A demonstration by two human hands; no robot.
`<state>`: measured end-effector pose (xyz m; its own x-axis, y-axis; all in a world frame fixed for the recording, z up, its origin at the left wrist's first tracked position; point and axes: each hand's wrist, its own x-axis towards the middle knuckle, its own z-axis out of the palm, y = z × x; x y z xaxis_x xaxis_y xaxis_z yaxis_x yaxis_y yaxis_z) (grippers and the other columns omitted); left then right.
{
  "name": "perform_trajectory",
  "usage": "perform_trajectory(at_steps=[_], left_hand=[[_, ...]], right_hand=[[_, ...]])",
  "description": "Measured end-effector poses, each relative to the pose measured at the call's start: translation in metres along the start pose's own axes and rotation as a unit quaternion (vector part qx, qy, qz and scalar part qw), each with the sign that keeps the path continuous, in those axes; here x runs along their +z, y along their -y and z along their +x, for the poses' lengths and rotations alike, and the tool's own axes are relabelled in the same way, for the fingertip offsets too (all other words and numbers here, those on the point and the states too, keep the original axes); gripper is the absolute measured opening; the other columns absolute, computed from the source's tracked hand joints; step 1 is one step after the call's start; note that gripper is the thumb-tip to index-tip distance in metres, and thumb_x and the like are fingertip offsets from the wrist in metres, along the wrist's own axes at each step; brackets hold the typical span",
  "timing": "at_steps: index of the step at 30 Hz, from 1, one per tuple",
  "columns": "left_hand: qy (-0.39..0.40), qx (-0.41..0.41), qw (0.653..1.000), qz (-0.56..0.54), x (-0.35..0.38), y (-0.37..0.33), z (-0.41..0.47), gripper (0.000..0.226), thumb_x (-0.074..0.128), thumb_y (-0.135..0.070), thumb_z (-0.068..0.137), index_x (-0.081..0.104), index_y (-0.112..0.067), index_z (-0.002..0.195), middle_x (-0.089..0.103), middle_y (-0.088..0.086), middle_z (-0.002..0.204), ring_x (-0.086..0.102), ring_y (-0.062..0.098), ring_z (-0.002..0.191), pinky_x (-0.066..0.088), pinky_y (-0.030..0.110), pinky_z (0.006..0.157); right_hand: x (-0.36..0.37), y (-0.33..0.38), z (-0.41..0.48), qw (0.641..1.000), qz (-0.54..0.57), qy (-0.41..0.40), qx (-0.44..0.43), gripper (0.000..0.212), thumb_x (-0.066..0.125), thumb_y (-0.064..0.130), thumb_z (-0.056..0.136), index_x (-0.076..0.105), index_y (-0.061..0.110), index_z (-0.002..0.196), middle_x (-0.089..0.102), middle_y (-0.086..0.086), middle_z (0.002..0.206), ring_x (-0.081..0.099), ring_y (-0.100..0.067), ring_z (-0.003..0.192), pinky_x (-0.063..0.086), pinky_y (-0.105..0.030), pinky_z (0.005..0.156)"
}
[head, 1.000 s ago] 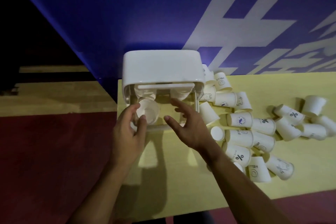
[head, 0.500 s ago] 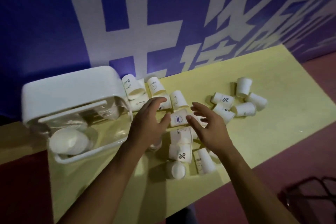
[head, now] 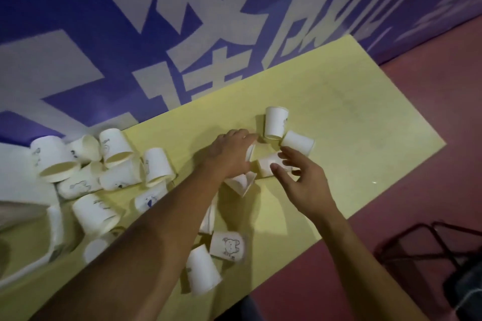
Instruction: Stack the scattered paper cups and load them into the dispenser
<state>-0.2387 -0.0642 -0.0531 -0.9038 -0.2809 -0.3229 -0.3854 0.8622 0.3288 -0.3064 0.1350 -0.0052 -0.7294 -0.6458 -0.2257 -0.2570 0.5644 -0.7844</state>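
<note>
On the yellow table (head: 339, 101), lots of white paper cups lie around. A big bunch of cups (head: 114, 161) sits at the left, close to the white dispenser (head: 15, 216), which peeks in at the left edge. Two more cups lie near the front edge, and one of them, the bear cup (head: 227, 245), has a little bear drawn on it.

Both hands reach to a small group of cups in the middle. The left hand (head: 229, 154) lies palm down over a cup (head: 249, 152) that is mostly hidden under it. I cannot tell if its fingers are holding that cup or only lying on it. The right hand (head: 300, 182) has its fingers spread apart, and the tips touch a tipped cup (head: 268, 165) lying on its side.

Just past the hands, a standing cup (head: 275, 122) is upright, and a side cup (head: 297, 142) lies right beside it.

Behind the table is a blue wall (head: 78, 8) with big white letters. A black chair (head: 430, 255) stands on the red floor (head: 404, 138) at the near right.
</note>
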Motion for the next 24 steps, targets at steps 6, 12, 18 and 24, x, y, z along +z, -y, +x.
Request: perform_trajectory(at_steps=[6,12,18,24], left_hand=[[0.093,-0.008,0.994,0.049,0.012,0.0,0.032,0.089,0.078,-0.055,0.076,0.038,-0.032,0.152,0.054,-0.001,0.141,0.052,0.025,0.127,0.044,0.042,0.099],[0.13,-0.025,0.991,0.031,-0.004,0.017,0.039,0.085,0.08,-0.042,0.08,0.039,-0.024,0.152,0.049,0.0,0.147,0.051,0.024,0.13,0.045,0.04,0.103],[-0.113,-0.159,0.949,-0.247,-0.04,0.014,0.028,0.09,0.087,-0.049,0.075,0.041,-0.03,0.15,0.043,-0.007,0.152,0.047,0.017,0.131,0.043,0.031,0.099],[-0.194,-0.205,0.902,-0.326,-0.034,0.019,-0.011,0.083,0.087,-0.046,0.076,0.044,-0.034,0.147,0.048,-0.012,0.145,0.045,0.006,0.119,0.039,0.024,0.092]], right_hand=[[-0.028,-0.029,0.045,1.0,-0.009,-0.023,0.015,0.052,0.067,0.047,0.095,0.059,0.023,0.14,0.066,0.014,0.126,0.063,-0.005,0.111,0.051,-0.027,0.092],[-0.032,-0.032,0.101,0.996,-0.051,-0.049,0.048,0.064,0.07,0.053,0.09,0.057,0.018,0.142,0.066,0.003,0.13,0.061,-0.016,0.116,0.049,-0.032,0.093],[-0.018,-0.012,0.172,0.972,-0.191,0.008,0.135,0.095,0.058,0.082,0.08,0.047,0.014,0.145,0.062,-0.009,0.137,0.056,-0.034,0.127,0.043,-0.052,0.105],[0.017,-0.024,0.207,0.948,-0.23,0.036,0.217,0.08,0.049,0.091,0.072,0.063,0.018,0.102,0.07,-0.005,0.107,0.061,-0.032,0.109,0.033,-0.053,0.102]])
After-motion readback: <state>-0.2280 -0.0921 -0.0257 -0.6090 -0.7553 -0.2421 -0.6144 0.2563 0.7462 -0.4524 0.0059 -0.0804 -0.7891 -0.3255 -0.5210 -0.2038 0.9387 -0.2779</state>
